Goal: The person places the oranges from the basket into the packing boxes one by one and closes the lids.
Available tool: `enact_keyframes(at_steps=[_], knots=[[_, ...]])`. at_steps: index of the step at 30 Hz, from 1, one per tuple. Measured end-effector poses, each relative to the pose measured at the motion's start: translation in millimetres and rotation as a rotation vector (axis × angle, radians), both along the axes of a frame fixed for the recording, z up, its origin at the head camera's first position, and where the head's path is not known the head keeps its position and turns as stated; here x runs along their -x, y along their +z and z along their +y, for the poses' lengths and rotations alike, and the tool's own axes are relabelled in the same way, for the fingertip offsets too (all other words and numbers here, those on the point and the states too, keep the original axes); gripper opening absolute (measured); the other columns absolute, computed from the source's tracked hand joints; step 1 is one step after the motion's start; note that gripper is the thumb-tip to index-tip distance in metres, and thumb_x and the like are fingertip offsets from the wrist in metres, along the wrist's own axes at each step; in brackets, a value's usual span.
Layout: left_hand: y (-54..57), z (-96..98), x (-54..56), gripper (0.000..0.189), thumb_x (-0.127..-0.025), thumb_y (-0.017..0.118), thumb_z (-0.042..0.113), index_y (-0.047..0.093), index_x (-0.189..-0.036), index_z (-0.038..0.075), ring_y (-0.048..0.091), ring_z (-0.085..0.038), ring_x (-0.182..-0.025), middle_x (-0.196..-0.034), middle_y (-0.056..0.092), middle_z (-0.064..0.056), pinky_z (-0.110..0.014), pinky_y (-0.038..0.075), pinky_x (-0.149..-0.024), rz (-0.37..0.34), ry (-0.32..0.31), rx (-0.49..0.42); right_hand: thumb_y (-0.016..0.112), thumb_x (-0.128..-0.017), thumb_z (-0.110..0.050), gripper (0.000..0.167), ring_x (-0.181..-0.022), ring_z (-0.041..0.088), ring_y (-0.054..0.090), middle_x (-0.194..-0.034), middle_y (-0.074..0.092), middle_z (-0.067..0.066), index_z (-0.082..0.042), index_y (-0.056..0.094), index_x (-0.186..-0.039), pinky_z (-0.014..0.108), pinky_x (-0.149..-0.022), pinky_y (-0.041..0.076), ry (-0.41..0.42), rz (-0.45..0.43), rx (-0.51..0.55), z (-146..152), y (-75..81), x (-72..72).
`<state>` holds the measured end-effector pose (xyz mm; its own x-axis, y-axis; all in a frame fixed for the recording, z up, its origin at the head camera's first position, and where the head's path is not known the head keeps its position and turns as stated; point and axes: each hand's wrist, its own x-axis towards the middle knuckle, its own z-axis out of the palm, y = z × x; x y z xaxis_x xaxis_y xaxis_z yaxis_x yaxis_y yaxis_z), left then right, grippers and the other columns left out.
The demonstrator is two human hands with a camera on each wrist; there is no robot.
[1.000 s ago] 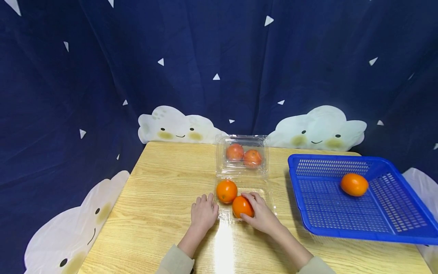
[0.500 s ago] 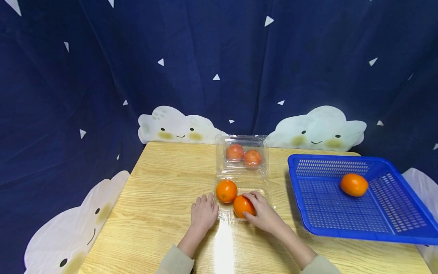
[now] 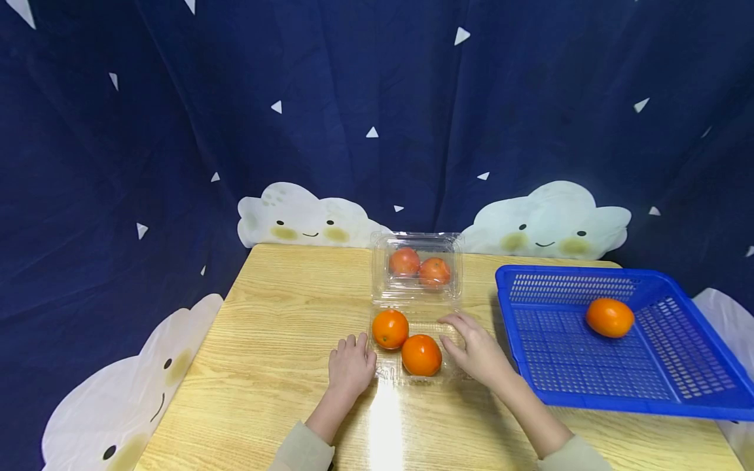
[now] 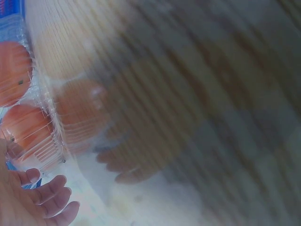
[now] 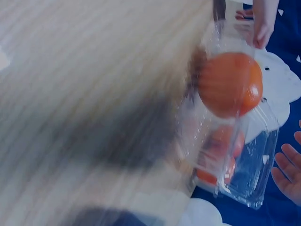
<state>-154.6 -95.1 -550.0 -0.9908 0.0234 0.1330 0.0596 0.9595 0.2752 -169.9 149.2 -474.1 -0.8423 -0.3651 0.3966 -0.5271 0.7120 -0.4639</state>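
Two oranges, a far-left one and a near-right one, sit together in the near half of a clear plastic clamshell box. My left hand rests at the box's left edge, fingers loosely bent and gripping no fruit. In the left wrist view that hand shows relaxed fingers beside the plastic. To the right of the near orange, my right hand hovers over the box's right side, fingers spread and holding nothing. Its fingers show at the right wrist view's edge.
Two reddish round fruits show through clear plastic at the far half. A blue basket stands at the right with one orange inside. Wooden table lies underneath; a dark blue curtain hangs behind.
My right hand has released the near orange and drawn off to the right. That orange has shifted slightly right within the box. The left hand has stayed put.
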Motion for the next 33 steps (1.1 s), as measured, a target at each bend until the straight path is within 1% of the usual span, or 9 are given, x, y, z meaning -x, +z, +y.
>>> enact_keyframes(at_steps=[7, 13, 14, 17, 20, 21, 24, 27, 33], knots=[[0.2, -0.4, 0.2, 0.027, -0.086, 0.044, 0.029, 0.053, -0.103, 0.011, 0.049, -0.025, -0.080, -0.089, 0.053, -0.008, -0.038, 0.040, -0.064, 0.003, 0.000, 0.003, 0.069, -0.077, -0.007, 0.031, -0.100, 0.031, 0.058, -0.105, 0.061, 0.012, -0.005, 0.062, -0.107, 0.047, -0.083, 0.046, -0.050, 0.102, 0.027, 19.1, 9.2, 7.8], [0.8, -0.5, 0.3, 0.026, -0.086, 0.044, 0.029, 0.052, -0.102, 0.011, 0.049, -0.025, -0.080, -0.089, 0.053, -0.008, -0.038, 0.040, -0.064, -0.002, -0.002, 0.009, 0.068, -0.076, -0.006, 0.032, -0.096, 0.032, 0.056, -0.103, 0.060, 0.013, -0.003, 0.061, -0.107, 0.048, -0.082, 0.044, -0.087, 0.156, 0.001, 37.7, 13.9, 14.9], [0.9, -0.5, 0.3, 0.026, -0.086, 0.044, 0.029, 0.052, -0.102, 0.011, 0.049, -0.025, -0.081, -0.090, 0.053, -0.008, -0.039, 0.040, -0.065, -0.003, -0.003, 0.010, 0.068, -0.076, -0.006, 0.032, -0.093, 0.032, 0.056, -0.102, 0.060, 0.014, -0.002, 0.060, -0.107, 0.048, -0.080, 0.044, -0.095, 0.156, -0.005, 40.9, 14.5, 16.1], [1.0, -0.1, 0.5, 0.026, -0.087, 0.045, 0.029, 0.053, -0.103, 0.011, 0.049, -0.026, -0.081, -0.090, 0.053, -0.008, -0.039, 0.041, -0.066, -0.006, -0.001, 0.007, 0.067, -0.076, -0.006, 0.033, -0.094, 0.033, 0.055, -0.104, 0.059, 0.015, -0.002, 0.059, -0.108, 0.049, -0.080, 0.043, -0.110, 0.149, -0.022, 50.5, 15.7, 19.2], [0.9, 0.3, 0.6, 0.027, -0.087, 0.045, 0.029, 0.053, -0.105, 0.011, 0.049, -0.026, -0.081, -0.091, 0.054, -0.008, -0.039, 0.041, -0.066, -0.011, 0.001, 0.006, 0.066, -0.077, -0.007, 0.033, -0.098, 0.035, 0.054, -0.106, 0.058, 0.017, -0.001, 0.058, -0.109, 0.050, -0.083, 0.042, -0.126, 0.136, -0.039, 60.5, 15.3, 22.4], [0.8, 0.3, 0.6, 0.027, -0.087, 0.045, 0.029, 0.053, -0.105, 0.011, 0.049, -0.026, -0.081, -0.092, 0.054, -0.008, -0.039, 0.041, -0.066, -0.013, 0.001, 0.005, 0.066, -0.078, -0.007, 0.034, -0.102, 0.036, 0.052, -0.107, 0.057, 0.018, 0.000, 0.058, -0.110, 0.051, -0.084, 0.041, -0.133, 0.129, -0.044, 63.8, 15.0, 23.1], [0.5, 0.5, 0.8, 0.027, -0.087, 0.045, 0.029, 0.053, -0.105, 0.011, 0.049, -0.025, -0.081, -0.092, 0.054, -0.008, -0.039, 0.041, -0.066, -0.013, 0.001, 0.008, 0.065, -0.079, -0.008, 0.035, -0.105, 0.038, 0.050, -0.109, 0.056, 0.020, 0.000, 0.057, -0.112, 0.054, -0.086, 0.040, -0.165, 0.104, -0.060, 74.1, 13.0, 26.3], [0.6, 0.5, 0.8, 0.027, -0.087, 0.044, 0.029, 0.053, -0.105, 0.011, 0.049, -0.025, -0.081, -0.091, 0.054, -0.008, -0.038, 0.041, -0.065, -0.010, -0.001, 0.011, 0.064, -0.080, -0.006, 0.034, -0.105, 0.039, 0.049, -0.110, 0.054, 0.021, 0.000, 0.057, -0.113, 0.055, -0.086, 0.039, -0.190, 0.088, -0.070, 84.3, 11.3, 29.4], [0.5, 0.3, 0.8, 0.026, -0.087, 0.044, 0.029, 0.052, -0.104, 0.011, 0.049, -0.025, -0.080, -0.091, 0.053, -0.008, -0.039, 0.040, -0.065, -0.022, 0.001, 0.009, 0.064, -0.078, -0.006, 0.035, -0.103, 0.041, 0.049, -0.109, 0.054, 0.022, 0.000, 0.057, -0.112, 0.056, -0.084, 0.038, -0.220, 0.098, -0.103, 103.1, 6.7, 34.4]])
